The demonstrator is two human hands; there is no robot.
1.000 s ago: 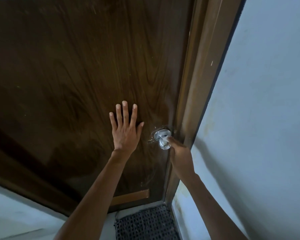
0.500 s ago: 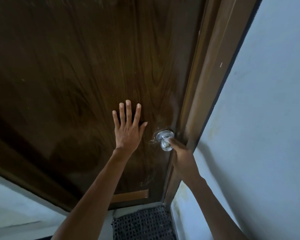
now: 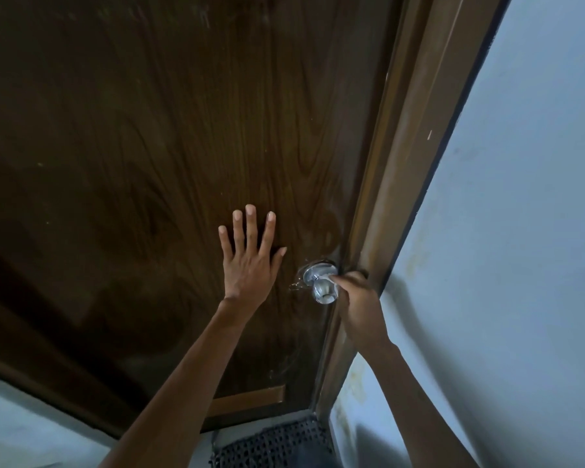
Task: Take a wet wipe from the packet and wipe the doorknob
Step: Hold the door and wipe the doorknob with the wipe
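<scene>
A shiny metal doorknob (image 3: 323,292) sits at the right edge of a dark brown wooden door (image 3: 183,130). My right hand (image 3: 360,305) is at the knob's right side, its fingers curled in against the neck between the knob and its round plate. A small pale wad, the wet wipe (image 3: 331,275), shows at those fingertips, mostly hidden by them. My left hand (image 3: 247,261) lies flat on the door just left of the knob, fingers straight and spread. No packet is in view.
The brown door frame (image 3: 402,163) runs along the door's right edge, touching my right knuckles. A pale wall (image 3: 520,231) fills the right side. A dark woven mat (image 3: 274,444) lies on the floor below the door.
My right hand has slid from the knob's front face round to its right side and neck. My left hand has stayed flat on the door.
</scene>
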